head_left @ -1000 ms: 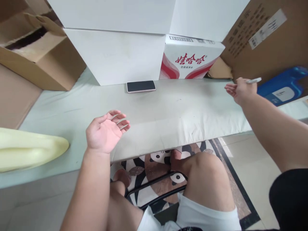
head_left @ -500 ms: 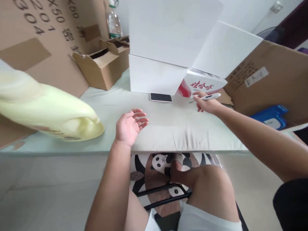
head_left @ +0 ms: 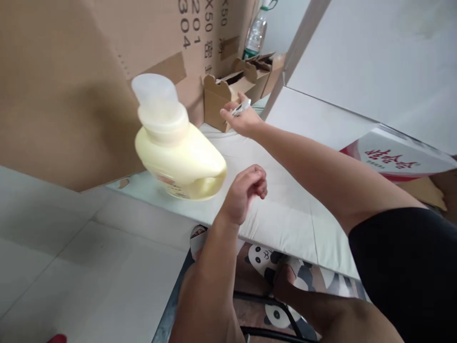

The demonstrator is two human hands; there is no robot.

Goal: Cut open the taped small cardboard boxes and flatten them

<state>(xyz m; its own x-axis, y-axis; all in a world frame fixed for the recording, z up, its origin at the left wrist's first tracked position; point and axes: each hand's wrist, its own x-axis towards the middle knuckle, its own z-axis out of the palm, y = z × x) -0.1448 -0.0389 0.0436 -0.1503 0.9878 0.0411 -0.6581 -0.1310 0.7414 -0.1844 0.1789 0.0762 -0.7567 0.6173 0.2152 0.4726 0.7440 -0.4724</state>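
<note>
A pale yellow jug [head_left: 180,159] with a translucent white cap stands at the left end of the low white table [head_left: 285,214]. My left hand [head_left: 244,193] hovers just right of the jug with its fingers curled loosely and nothing visible in them. My right hand [head_left: 241,116] reaches across to the far left, above the table, pinching a thin white pen-like stick [head_left: 241,108] near the small open cardboard box [head_left: 223,93].
A tall brown cardboard sheet [head_left: 71,81] rises behind the jug. A clear bottle [head_left: 255,31] stands behind the small boxes. White boxes [head_left: 357,62] and a red-and-white carton [head_left: 396,155] line the right side. A panda-patterned mat [head_left: 264,259] lies under the table.
The view swung left, bringing the jug to centre. My right hand carried the white stick from the right side across to the far left. My left hand's fingers curled in.
</note>
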